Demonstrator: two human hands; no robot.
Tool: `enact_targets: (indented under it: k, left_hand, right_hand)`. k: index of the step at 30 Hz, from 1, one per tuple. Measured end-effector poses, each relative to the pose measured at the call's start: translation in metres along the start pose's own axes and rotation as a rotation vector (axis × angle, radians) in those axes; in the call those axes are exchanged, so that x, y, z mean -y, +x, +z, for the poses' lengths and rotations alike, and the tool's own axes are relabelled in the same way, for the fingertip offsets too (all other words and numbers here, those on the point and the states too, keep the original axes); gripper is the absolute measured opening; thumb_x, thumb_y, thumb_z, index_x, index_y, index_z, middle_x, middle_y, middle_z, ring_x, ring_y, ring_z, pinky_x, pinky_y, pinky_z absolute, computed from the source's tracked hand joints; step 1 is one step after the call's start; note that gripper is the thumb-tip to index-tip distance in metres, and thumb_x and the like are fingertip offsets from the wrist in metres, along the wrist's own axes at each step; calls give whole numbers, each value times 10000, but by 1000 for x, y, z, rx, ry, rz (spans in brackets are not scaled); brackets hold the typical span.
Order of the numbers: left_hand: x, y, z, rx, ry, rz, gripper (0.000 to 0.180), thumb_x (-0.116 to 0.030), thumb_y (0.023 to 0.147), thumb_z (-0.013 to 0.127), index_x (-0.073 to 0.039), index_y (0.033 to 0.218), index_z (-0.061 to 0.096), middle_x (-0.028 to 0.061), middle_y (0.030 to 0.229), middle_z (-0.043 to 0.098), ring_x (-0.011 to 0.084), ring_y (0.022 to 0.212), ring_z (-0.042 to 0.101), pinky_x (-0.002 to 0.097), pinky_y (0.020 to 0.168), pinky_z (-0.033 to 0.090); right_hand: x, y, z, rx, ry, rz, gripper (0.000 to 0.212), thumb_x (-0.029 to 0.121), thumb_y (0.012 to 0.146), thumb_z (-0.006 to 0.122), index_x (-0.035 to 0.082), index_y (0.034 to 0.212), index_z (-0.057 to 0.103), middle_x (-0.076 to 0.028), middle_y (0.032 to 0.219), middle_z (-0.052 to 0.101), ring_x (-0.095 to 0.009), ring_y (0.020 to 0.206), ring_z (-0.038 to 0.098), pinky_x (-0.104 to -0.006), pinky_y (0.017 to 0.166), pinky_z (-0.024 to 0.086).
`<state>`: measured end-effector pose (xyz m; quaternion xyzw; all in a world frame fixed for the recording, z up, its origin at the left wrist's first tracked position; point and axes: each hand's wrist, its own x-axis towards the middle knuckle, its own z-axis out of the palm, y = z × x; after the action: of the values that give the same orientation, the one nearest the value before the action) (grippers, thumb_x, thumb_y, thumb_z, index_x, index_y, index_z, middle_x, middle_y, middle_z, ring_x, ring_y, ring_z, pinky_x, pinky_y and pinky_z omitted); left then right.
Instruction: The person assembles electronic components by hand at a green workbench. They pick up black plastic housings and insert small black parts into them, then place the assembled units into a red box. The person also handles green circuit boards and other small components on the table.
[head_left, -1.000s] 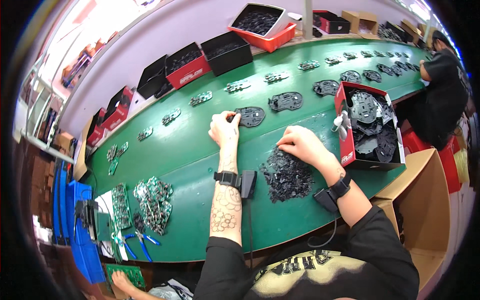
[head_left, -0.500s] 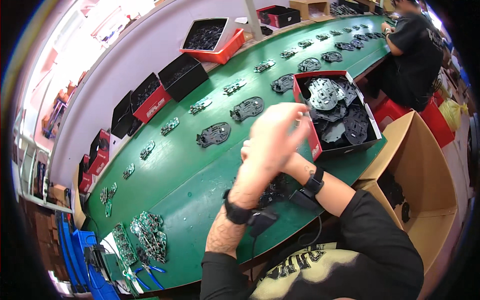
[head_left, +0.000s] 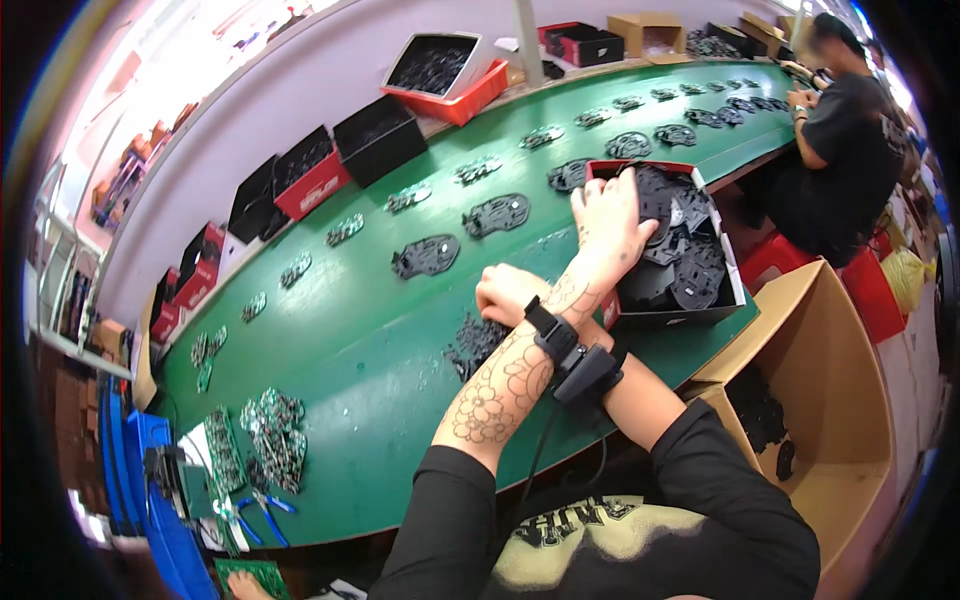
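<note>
My forearms cross, the left over the right, with a black strapped device (head_left: 572, 358) at the left wrist. My left hand (head_left: 610, 225) reaches over the near-left rim of a red-and-black box (head_left: 680, 318). Its thumb is spread from its bent fingers beside the black plastic shells (head_left: 690, 250) heaped inside; no held piece shows. My right hand (head_left: 512, 292) is on the left, fingers curled, just above a pile of small black parts (head_left: 472, 345). Anything inside its fingers is hidden. Two black shells (head_left: 427, 256) lie beyond on the green table (head_left: 350, 370).
Circuit boards (head_left: 407, 197) and shells line the table. Parts boxes (head_left: 380, 140) stand behind. More boards (head_left: 272, 430) and blue-handled pliers (head_left: 265, 515) lie near left. Another person's hand (head_left: 248, 586) touches a green board. A cardboard box (head_left: 830, 400) is at right; a co-worker (head_left: 850, 140) sits far right.
My left hand has moved right and up onto the box of shells. My right hand now shows on the left by the small parts. Another person's hand with a green board has appeared at lower left.
</note>
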<state>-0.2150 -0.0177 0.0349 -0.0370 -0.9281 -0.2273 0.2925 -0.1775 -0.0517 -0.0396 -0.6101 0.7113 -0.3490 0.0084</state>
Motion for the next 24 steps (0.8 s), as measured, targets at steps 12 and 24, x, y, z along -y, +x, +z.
enact_targets:
  k: [12,24]
  left_hand:
    - [93,-100,-137,-281,-1512,-647,286,-158,898,619,-66,1157,542,40,1030,648,111,821,633,211,573,472]
    - [143,-192,-158,-208,-1082,-742,356,-187,956,488,12,1232,386,122,791,649,155,464,597,226,380,453]
  right_hand:
    - [34,12,-26,-205,442,488,150,60,840,636,-48,937,676,-102,825,709,-157,712,680,-307,607,531]
    - [62,10,-13,-220,943,434,118,14,849,673,-46,950,689,-93,935,697,-147,872,672,-258,786,538]
